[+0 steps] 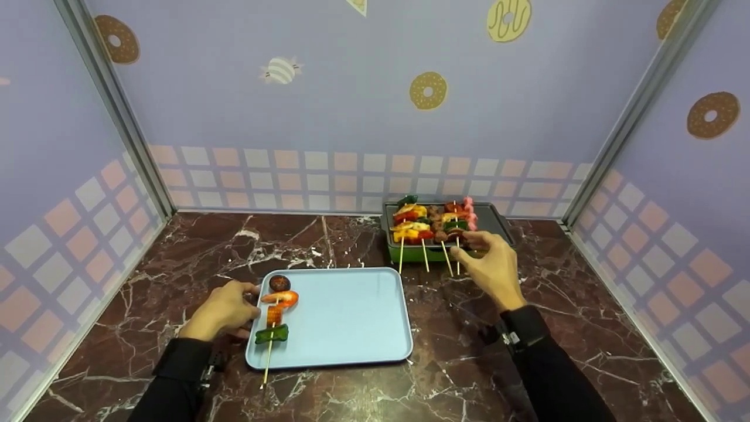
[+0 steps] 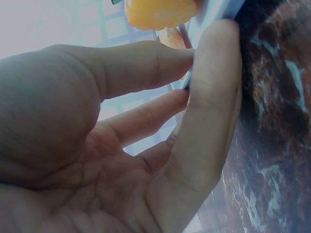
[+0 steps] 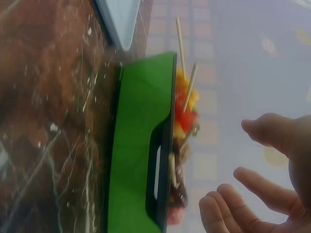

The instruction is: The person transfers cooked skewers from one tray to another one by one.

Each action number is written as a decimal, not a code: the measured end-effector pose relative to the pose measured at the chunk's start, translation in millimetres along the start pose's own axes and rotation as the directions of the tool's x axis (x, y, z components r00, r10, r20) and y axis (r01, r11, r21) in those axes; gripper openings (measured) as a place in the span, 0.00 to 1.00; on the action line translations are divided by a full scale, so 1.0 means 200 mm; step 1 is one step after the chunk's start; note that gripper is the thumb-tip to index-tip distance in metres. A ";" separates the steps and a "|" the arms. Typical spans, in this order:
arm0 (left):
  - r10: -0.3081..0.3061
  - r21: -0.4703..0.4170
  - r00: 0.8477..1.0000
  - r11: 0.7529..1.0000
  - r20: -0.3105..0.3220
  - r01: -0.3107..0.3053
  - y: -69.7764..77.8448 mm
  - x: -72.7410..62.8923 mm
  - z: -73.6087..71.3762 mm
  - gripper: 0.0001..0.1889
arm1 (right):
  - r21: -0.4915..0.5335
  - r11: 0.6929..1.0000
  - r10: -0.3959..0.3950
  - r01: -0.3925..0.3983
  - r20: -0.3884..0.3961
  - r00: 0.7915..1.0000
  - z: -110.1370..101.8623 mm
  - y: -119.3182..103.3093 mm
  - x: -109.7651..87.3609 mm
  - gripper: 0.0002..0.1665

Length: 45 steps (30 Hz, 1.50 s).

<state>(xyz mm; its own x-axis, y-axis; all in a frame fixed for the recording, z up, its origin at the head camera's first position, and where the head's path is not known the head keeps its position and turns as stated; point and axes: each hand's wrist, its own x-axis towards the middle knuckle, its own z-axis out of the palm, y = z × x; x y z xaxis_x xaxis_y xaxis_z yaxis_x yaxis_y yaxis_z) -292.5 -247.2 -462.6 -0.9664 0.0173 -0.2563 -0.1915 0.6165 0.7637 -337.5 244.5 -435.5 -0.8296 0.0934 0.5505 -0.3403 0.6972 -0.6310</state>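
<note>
The left hand (image 1: 225, 310) has its thumb and forefinger bent together, pinching the left rim of a pale blue tray (image 1: 345, 316), while the right hand (image 1: 495, 266) holds its thumb and fingers spread apart, with nothing between them, over the near side of a grill (image 1: 495, 220). Smooth and rectangular, the tray has rounded corners and a thin raised lip. Along its left side lies a skewer (image 1: 273, 316): a round, dark brown piece at the far end, then a curved orange-and-white shrimp, a bumpy-textured corn chunk and a lobed, shiny green piece, all on a slim pale stick jutting over the near rim. Far right of the tray, the grill pairs a dark, shallow top with flat, bright green sides, one cut by a curved opening. Several loaded skewers (image 1: 413, 217) rest side by side on it, yellow, red, brown and knobbly pink, their bare sticks mostly poking toward the near side. Beneath spreads a glossy, dark red-brown marbled tabletop (image 1: 457, 381), veined in white.
</note>
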 end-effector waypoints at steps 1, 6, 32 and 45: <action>0.000 -0.003 1.000 1.000 0.000 0.000 0.00 0.00 0.00 0.27 | -0.001 1.000 0.012 -0.012 -0.003 1.000 -0.01 0.01 0.00 0.28; 0.011 0.016 1.000 1.000 0.004 -0.011 0.02 -0.01 -0.01 0.28 | -0.036 0.998 0.060 -0.061 -0.027 0.998 -0.04 0.07 0.02 0.30; -0.005 -0.016 1.000 1.000 0.002 0.005 0.00 -0.01 0.00 0.28 | -0.115 0.972 0.210 -0.205 0.036 0.977 0.00 0.22 0.07 0.25; -0.008 -0.022 1.000 1.000 0.003 0.008 0.00 0.00 0.00 0.29 | -0.082 0.951 0.305 -0.298 0.083 0.949 -0.04 0.21 0.10 0.16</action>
<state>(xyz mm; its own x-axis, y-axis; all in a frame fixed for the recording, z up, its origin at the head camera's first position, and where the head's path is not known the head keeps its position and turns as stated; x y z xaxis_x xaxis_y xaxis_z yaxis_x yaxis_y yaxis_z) -292.5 -248.0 -463.2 -0.9644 0.0143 -0.2641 -0.2032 0.5992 0.7744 -365.0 280.6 -447.1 -0.9277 0.2418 0.2845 -0.0399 0.6935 -0.7194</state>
